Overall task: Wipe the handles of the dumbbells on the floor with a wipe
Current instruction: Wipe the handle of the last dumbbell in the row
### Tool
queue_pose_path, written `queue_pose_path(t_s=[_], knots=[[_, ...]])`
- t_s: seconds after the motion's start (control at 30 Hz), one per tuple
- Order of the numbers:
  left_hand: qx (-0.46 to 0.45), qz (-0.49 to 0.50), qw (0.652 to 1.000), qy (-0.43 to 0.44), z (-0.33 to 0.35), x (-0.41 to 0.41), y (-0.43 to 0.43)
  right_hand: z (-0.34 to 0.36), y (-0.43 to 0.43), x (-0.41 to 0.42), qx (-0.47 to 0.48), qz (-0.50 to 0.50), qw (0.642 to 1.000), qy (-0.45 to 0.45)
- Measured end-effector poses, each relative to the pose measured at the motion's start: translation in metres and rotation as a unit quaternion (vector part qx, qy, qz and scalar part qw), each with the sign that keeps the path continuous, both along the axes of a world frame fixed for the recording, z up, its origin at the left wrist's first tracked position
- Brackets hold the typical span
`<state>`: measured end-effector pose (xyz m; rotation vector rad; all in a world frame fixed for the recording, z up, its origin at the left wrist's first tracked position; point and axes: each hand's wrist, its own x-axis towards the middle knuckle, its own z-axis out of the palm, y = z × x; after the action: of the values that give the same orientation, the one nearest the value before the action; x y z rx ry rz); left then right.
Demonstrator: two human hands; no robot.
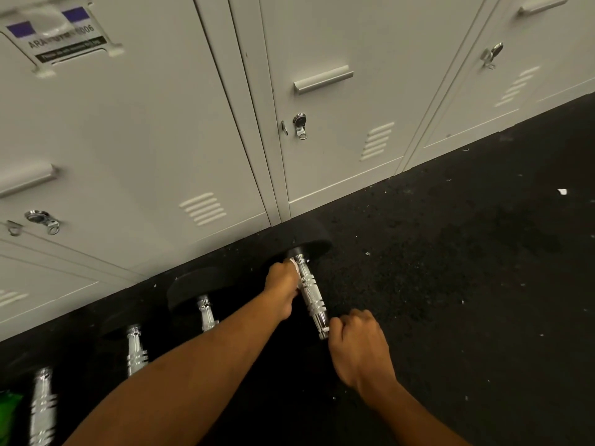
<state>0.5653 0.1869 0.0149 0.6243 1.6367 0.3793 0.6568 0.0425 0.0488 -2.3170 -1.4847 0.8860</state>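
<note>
Several chrome-handled dumbbells with black plates lie in a row on the dark floor along the lockers. My left hand [281, 288] is closed around a small white wipe [293, 262], pressed to the far end of the rightmost dumbbell's handle [310, 292], just below its far plate [309, 236]. My right hand [360, 346] is closed on the near end of that same handle. The near plate is lost in the dark under my hands. Three other handles [206, 313] [136, 349] [43, 407] lie to the left, partly hidden by my left forearm.
Grey metal lockers [161, 123] with handles and key locks stand directly behind the dumbbells. The black speckled rubber floor [450, 284] stretches to the right, with small white scraps [561, 191] on it. Something green [9, 403] shows at the bottom left edge.
</note>
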Motion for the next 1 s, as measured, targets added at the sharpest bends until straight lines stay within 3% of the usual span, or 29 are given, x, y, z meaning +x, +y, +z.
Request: queue_pose_path(t_s=[0.27,0.57,0.7,1.0], knots=[[0.015,-0.139,0.986,0.094,0.007,-0.011,-0.049,0.002,0.0,0.0,-0.002,-0.007,1.0,0.011],[-0.023,-0.238,0.966,0.103,0.0,-0.017,-0.081,-0.002,0.0,0.0,-0.004,-0.006,1.0,-0.013],[-0.044,-0.205,0.976,0.054,0.003,-0.017,-0.075,-0.002,0.001,0.0,-0.006,0.001,1.0,-0.006],[-0.032,-0.004,0.999,-0.03,0.001,-0.004,-0.022,-0.002,0.002,0.0,0.0,0.004,1.0,-0.009]])
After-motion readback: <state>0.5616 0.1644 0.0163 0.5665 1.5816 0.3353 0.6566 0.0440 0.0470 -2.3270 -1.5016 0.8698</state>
